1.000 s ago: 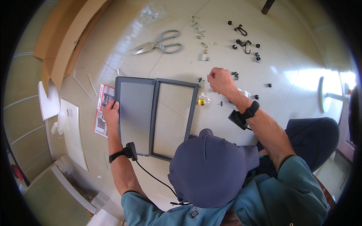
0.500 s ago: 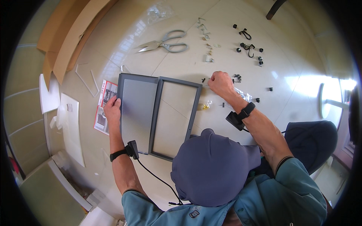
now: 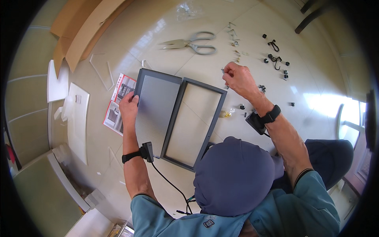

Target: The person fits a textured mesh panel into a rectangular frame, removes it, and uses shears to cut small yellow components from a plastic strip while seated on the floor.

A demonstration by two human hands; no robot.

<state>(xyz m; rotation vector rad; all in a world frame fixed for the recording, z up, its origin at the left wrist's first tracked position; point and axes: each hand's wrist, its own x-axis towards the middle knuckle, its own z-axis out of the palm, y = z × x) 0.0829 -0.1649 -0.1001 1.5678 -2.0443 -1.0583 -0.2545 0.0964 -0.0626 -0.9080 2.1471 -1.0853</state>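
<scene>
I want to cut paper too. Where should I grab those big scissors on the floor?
Take the scissors by the two loop handles at their right end, coming from the right side. The closed blades point left, so your fingers stay away from the sharp tips.

We find bare floor between the grey rectangular metal frame (image 3: 179,118) and steel scissors (image 3: 193,42); small black clips (image 3: 275,59) clutter the upper right.
</scene>
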